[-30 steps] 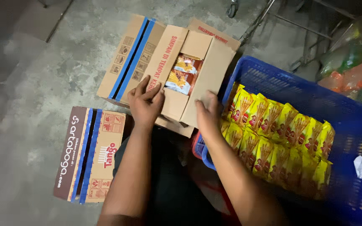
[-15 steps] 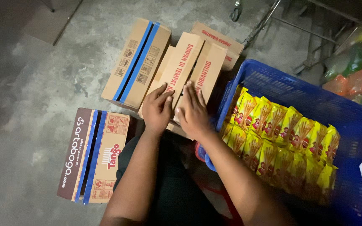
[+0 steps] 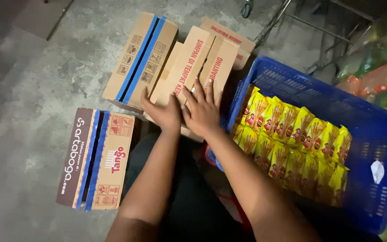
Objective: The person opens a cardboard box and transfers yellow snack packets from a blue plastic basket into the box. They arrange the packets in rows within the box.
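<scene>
Both my hands press flat on the folded-down top flaps of a brown cardboard box with red print, on the concrete floor before me. My left hand lies on the left flap near its front edge, fingers spread. Beside it and touching it, my right hand rests palm down on the right flap. The flaps meet along a narrow seam and hide what is inside. Neither hand grips anything.
A taped brown box with a blue strip lies left of it; another taped box with a dark side sits by my left arm. At right, a blue plastic crate holds several yellow snack packets. Metal rack legs stand beyond.
The box's flaps were open one second ago, showing orange packets inside. Both hands folded them down, and my hands now lie side by side on the closed flaps.
</scene>
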